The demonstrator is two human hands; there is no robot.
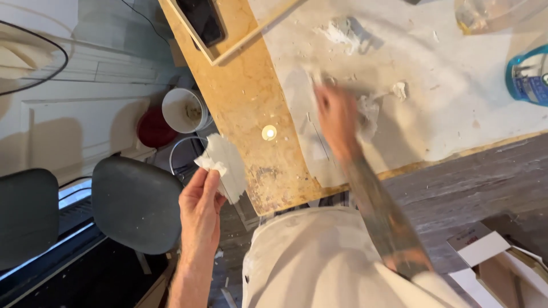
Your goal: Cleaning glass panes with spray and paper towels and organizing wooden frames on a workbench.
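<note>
The left hand (201, 206) is raised at the left, forearm angled upward — thumb and fingers pinched together at the top. The right hand (335, 118) is stretched forward on a tattooed forearm, blurred — its fingers cannot be made out.

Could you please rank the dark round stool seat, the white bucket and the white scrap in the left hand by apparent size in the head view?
1. Dark stool seat, largest.
2. White bucket.
3. White scrap in the left hand, smallest.
The bucket sits farther away, so its true size is unsure.

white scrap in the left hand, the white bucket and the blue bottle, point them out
white scrap (211, 162), head view, crumpled middle above the fingertips
white bucket (181, 98), head view, near rim
blue bottle (528, 77), head view, its blue body
</note>
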